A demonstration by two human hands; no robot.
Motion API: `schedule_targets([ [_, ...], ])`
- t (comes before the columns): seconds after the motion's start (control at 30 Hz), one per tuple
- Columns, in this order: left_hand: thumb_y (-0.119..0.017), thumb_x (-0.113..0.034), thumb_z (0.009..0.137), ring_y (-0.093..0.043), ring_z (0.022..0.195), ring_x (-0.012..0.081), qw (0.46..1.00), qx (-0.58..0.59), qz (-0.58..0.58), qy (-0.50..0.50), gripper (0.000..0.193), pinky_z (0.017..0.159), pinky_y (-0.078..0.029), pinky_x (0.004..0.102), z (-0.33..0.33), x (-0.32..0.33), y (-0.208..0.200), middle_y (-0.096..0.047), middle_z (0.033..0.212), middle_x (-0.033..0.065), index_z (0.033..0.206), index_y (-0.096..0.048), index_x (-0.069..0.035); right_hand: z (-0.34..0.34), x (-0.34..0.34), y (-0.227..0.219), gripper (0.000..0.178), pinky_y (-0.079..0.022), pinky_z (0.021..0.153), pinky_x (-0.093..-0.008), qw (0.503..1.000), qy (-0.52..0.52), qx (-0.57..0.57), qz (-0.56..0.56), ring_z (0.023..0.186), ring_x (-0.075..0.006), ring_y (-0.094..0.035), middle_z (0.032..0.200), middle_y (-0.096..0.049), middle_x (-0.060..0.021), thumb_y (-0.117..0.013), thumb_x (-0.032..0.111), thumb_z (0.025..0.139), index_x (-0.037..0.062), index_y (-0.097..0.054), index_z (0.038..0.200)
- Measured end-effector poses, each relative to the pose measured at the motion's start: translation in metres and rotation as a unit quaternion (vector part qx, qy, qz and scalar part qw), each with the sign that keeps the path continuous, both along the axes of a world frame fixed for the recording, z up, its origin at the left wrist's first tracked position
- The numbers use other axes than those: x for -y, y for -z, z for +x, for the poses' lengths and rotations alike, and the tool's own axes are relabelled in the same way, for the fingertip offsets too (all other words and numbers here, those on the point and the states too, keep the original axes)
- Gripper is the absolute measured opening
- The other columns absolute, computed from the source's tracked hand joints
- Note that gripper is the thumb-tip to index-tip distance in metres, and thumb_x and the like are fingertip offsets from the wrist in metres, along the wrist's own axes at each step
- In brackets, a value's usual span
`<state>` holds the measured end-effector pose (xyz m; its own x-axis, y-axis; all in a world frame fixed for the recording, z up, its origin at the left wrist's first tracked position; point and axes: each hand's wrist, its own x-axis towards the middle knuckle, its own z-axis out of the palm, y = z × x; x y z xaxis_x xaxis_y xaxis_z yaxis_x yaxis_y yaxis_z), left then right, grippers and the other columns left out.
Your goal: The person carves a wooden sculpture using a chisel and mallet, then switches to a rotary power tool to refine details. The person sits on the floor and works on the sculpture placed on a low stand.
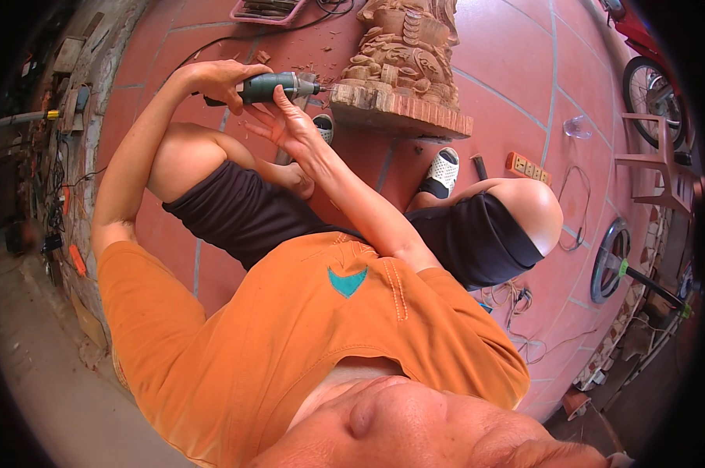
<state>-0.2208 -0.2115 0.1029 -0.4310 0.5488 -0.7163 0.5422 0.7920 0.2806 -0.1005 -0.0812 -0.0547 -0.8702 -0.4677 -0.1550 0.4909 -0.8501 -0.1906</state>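
My left hand [216,78] is closed around the rear body of a green straight die grinder [270,87], held level and pointing right. The thumb of my right hand [296,131] lies against the grinder's front half. Its other fingers are stretched out and apart below the tool. A thin bit sticks out of the grinder's nose, close to the near left corner of a carved wooden statue [407,58]; I cannot tell whether it touches. The statue has dense relief carving above a thick, rough base [403,115].
Wood chips lie on the red tiles near a pink tray [268,11] of tools. A power strip [529,168], a dark-handled tool [479,166], a clear plastic cup [577,127] and a plastic chair [657,160] are on the right. A black cord trails behind the grinder.
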Motion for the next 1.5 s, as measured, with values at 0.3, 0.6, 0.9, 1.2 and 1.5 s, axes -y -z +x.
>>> schedule_targets([
  [0.3,-0.079,-0.013,0.060,-0.069,0.081,0.0320,1.000,-0.016,0.010,-0.002,0.100,0.071,-0.056,0.0441,-0.003,0.001,0.001,-0.068,0.090,0.0155,0.151,-0.039,-0.021,-0.012,0.003,0.014,0.064,-0.049,0.100,-0.0671,1.000,0.004,-0.004,-0.021,0.135,-0.0378,-0.052,0.144,-0.055,-0.0100,-0.077,0.043,0.089,0.0198,-0.049,0.143],
  [0.6,-0.078,-0.014,0.062,-0.069,0.076,0.0312,0.999,-0.038,0.003,0.001,0.098,0.068,-0.056,0.0439,-0.002,-0.001,0.003,-0.067,0.084,0.0151,0.151,-0.038,-0.021,-0.016,-0.001,0.014,0.068,-0.049,0.099,-0.0666,1.000,0.011,-0.006,-0.012,0.135,-0.0386,-0.053,0.144,-0.055,-0.0123,-0.076,0.043,0.090,0.0181,-0.045,0.145],
  [0.9,-0.078,-0.013,0.062,-0.068,0.076,0.0315,0.999,-0.037,0.010,0.001,0.098,0.067,-0.057,0.0438,-0.003,0.000,0.003,-0.067,0.086,0.0155,0.151,-0.038,-0.020,-0.017,-0.002,0.016,0.070,-0.050,0.099,-0.0660,1.000,0.006,-0.012,-0.009,0.134,-0.0385,-0.053,0.144,-0.054,-0.0128,-0.076,0.043,0.090,0.0174,-0.044,0.146],
  [1.2,-0.080,-0.014,0.061,-0.069,0.083,0.0330,1.000,-0.014,-0.007,-0.006,0.100,0.072,-0.057,0.0447,-0.004,-0.002,0.001,-0.069,0.093,0.0162,0.151,-0.038,-0.021,-0.013,0.001,0.016,0.070,-0.051,0.099,-0.0651,1.000,0.012,-0.009,-0.014,0.133,-0.0381,-0.054,0.142,-0.056,-0.0128,-0.076,0.044,0.090,0.0174,-0.044,0.146],
  [1.5,-0.080,-0.013,0.060,-0.069,0.086,0.0337,1.000,-0.013,-0.006,0.010,0.101,0.075,-0.056,0.0463,-0.004,-0.001,0.002,-0.069,0.095,0.0168,0.151,-0.038,-0.021,-0.004,0.000,0.005,0.066,-0.048,0.109,-0.0571,1.000,-0.003,-0.016,-0.009,0.139,-0.0329,-0.049,0.143,-0.058,-0.0105,-0.071,0.047,0.091,0.0149,-0.051,0.144],
])
